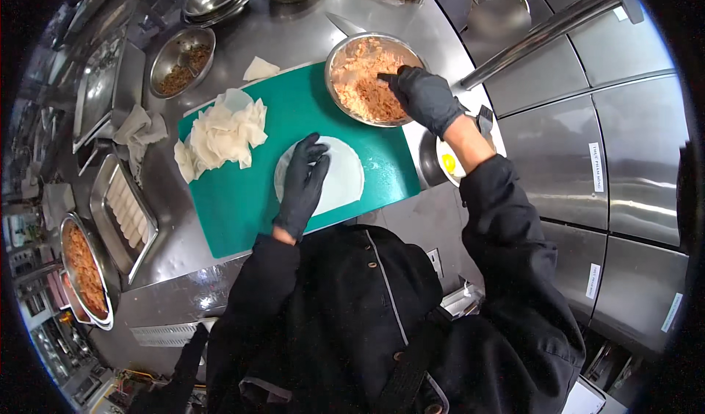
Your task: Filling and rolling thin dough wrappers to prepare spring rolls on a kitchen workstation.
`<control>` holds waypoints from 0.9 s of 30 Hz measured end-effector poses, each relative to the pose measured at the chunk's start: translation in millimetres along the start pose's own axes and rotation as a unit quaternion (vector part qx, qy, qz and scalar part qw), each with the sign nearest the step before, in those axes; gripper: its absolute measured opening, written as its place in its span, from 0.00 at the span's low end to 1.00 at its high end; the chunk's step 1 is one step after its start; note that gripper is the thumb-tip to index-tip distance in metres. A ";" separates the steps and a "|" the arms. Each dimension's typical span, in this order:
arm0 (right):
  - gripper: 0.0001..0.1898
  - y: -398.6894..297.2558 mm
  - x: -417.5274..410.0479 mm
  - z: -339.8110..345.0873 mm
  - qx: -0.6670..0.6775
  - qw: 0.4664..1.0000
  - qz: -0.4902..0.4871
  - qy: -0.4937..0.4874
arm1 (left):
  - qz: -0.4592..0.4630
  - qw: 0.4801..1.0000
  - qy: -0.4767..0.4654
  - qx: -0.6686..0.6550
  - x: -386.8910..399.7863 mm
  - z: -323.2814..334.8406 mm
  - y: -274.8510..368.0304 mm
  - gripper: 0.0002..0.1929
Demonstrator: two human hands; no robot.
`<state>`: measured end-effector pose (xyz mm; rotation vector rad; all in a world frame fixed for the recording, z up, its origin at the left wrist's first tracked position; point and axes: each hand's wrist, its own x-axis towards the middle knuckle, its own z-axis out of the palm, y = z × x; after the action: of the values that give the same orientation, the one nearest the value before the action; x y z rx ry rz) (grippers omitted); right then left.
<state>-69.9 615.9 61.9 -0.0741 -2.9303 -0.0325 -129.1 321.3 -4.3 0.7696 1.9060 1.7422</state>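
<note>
My left hand [304,181], in a black glove, rests on the left part of a round white wrapper sheet [342,178], its fingers a little apart and holding nothing. The sheet lies on a green cutting board [220,216]. My right hand [423,96], also black-gloved, reaches over the right side of a steel bowl of orange-pink shredded filling [366,86]; its fingertips are at the filling, and whether they pinch any of it I cannot tell. A loose pile of pale wrapper sheets [223,133] covers the board's left end.
A bowl of brown minced filling [184,64] stands at the back left. A metal tray [124,216] at the left holds a row of white rolls [126,207]. A knife blade [344,24] lies behind the filling bowl. At the right, beside my forearm, sits a dish with egg yolk [449,163].
</note>
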 end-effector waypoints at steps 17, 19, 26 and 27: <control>0.14 9.3 -18.3 13.3 0.079 0.982 0.156 -0.066 | -0.168 0.954 0.011 -0.249 89.3 43.4 -20.9 0.09; 0.14 8.0 -26.8 10.4 0.097 0.982 0.150 -0.066 | -0.167 0.955 0.013 -0.246 89.3 44.1 -18.7 0.08; 0.13 0.8 -51.2 -8.9 0.180 0.972 0.149 -0.025 | -0.122 0.963 -0.017 -0.240 92.9 53.1 -3.4 0.05; 0.13 0.0 -54.4 -11.7 0.191 0.970 0.149 -0.011 | -0.123 0.963 -0.020 -0.240 93.4 55.9 3.1 0.05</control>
<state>-14.3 612.9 62.0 -0.4515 -2.8547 0.5774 -161.7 425.2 -2.9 0.3658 1.3912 1.8972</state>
